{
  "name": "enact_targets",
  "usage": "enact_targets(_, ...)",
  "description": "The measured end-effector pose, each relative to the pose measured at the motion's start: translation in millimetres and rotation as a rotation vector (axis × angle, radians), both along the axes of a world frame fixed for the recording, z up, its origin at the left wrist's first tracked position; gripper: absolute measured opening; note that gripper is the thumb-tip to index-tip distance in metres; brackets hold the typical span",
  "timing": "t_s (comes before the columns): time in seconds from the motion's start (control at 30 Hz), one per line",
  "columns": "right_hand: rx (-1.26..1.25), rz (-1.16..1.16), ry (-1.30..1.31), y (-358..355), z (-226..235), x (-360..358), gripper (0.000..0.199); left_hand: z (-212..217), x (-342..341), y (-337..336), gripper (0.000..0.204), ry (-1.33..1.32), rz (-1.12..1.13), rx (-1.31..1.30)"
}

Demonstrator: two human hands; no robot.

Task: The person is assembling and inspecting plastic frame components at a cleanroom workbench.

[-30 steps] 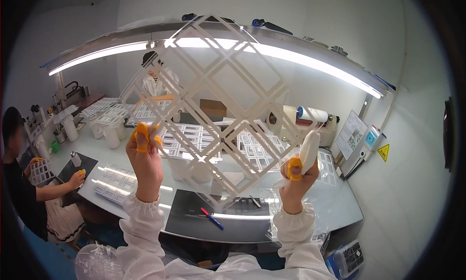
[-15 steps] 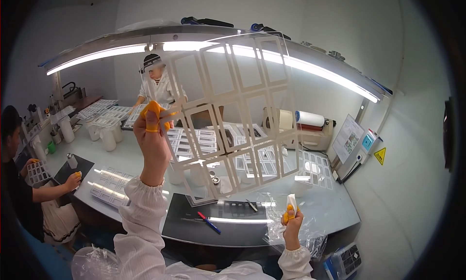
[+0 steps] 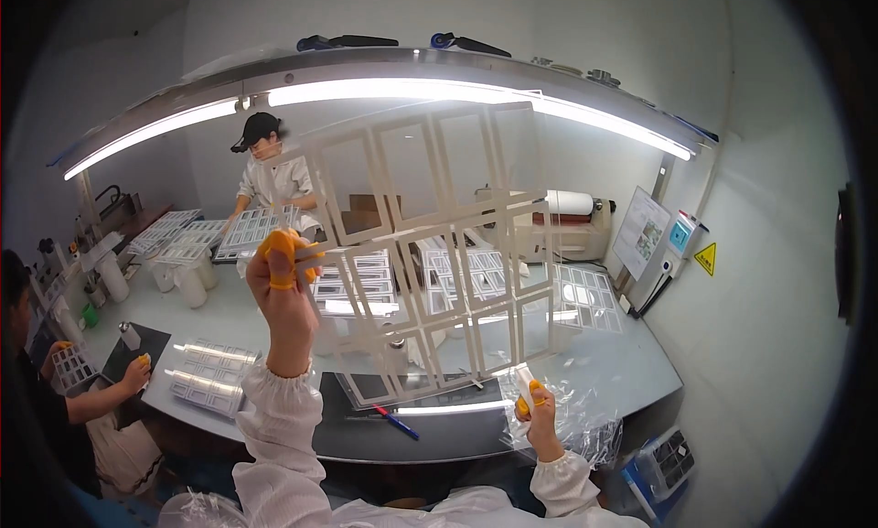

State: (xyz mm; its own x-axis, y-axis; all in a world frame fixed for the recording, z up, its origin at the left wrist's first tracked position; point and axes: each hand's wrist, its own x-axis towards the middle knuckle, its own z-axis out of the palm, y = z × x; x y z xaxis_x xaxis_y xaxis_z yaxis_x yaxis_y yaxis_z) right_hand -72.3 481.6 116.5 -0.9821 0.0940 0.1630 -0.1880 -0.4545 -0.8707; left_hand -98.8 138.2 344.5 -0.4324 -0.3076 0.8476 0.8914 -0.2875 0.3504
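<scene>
My left hand [image 3: 285,295], with orange finger cots on its fingertips, grips the left edge of a large clear sheet [image 3: 422,228] printed with rows of pale rectangular frames. The sheet is held up tilted in front of the lamp, and the bench shows through it. Near its lower right corner, my right hand [image 3: 541,416], also in orange cots, pinches a folded white wipe [image 3: 524,376]. From this view I cannot tell whether the wipe touches the sheet. Below lie a black mat [image 3: 366,441] and a red-and-blue pen [image 3: 397,423].
Stacks of framed sheets [image 3: 208,382] lie on the bench. Crumpled clear film [image 3: 581,423] is at right, and a roller machine [image 3: 572,226] stands behind. A lit tube lamp [image 3: 384,92] spans overhead. One co-worker [image 3: 274,180] stands opposite; another [image 3: 46,391] sits at left.
The sheet has tilted and sits slightly lower. My right hand has risen and moved left with the wipe, up to the sheet's lower right corner. The view has shifted a little.
</scene>
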Motion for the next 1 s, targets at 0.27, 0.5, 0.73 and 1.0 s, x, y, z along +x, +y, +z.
enact_targets(0.27, -0.034, -0.055, -0.106, -22, 2, -3, 0.016, -21, 15, 1, 0.038, -0.102, 0.01, -0.028)
enact_targets(0.5, 0.04, -0.01, -0.095, -48, 0, -13, 0.018, -34, 19, -3, 0.039, -0.067, 0.011, -0.128)
enact_targets(0.73, 0.06, 0.056, -0.131, -57, -1, -10, 0.016, -28, 23, 3, 0.045, -0.1, -0.021, -0.119)
enact_targets(1.0, -0.024, 0.06, -0.147, -54, -16, -14, 0.016, -31, 28, 5, 0.047, -0.145, 0.012, -0.17)
